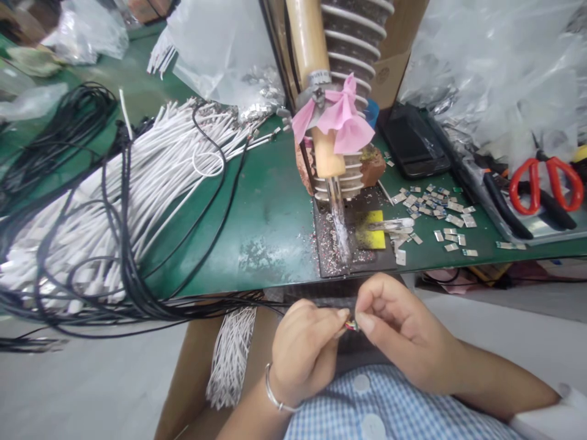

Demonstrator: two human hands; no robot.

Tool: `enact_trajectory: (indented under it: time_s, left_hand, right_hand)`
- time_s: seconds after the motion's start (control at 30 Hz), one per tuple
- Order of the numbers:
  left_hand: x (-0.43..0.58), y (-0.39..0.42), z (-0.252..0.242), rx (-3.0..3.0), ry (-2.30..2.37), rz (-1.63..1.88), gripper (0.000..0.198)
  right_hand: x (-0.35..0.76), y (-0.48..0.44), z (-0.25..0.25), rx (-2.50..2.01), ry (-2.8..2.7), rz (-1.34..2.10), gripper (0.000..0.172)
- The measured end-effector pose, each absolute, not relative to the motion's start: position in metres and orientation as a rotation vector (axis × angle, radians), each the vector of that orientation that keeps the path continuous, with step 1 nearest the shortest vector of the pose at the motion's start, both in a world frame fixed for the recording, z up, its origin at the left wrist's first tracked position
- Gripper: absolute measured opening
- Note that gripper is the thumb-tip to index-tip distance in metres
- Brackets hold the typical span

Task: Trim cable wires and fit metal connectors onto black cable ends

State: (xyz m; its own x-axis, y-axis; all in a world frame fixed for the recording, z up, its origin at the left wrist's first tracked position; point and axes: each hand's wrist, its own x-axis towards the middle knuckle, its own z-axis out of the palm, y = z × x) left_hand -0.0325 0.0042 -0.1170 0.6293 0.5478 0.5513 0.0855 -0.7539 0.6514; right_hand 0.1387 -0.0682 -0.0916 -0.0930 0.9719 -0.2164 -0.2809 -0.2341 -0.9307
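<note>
My left hand [306, 348], wearing a silver bangle, is closed in front of the bench edge, and black cables run up to it from the left. Short coloured wires [351, 326], red, green and yellow among them, stick out from its fingertips. The thumb and forefinger of my right hand [406, 333] pinch the free ends of these wires. Just beyond my hands, a wooden-handled soldering iron [331, 156] tied with pink cloth is fixed tip-down over a dark plate [325, 263]. A yellow sponge [376, 231] lies on that plate.
Small metal connectors [454, 221] lie scattered at right, near a black phone [415, 143] and red-handled scissors [534, 186]. White cables [151, 177] and black cables [121, 244] are heaped at left. A carton [188, 379] below the bench holds more white cables [232, 357].
</note>
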Motion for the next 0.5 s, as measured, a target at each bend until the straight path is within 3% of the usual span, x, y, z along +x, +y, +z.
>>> enact_trajectory:
  time_s: [0.2, 0.5]
  left_hand:
    - [-0.0304, 0.0024, -0.1213, 2.127, 0.484, 1.067, 0.026]
    - [-0.0283, -0.0023, -0.1144, 1.765, 0.599, 0.865, 0.011]
  right_hand:
    - [0.1411, -0.0635, -0.0910, -1.144, -0.992, 1.487, 0.005]
    - [0.1456, -0.0619, -0.0911, -1.185, -1.111, 1.333, 0.011]
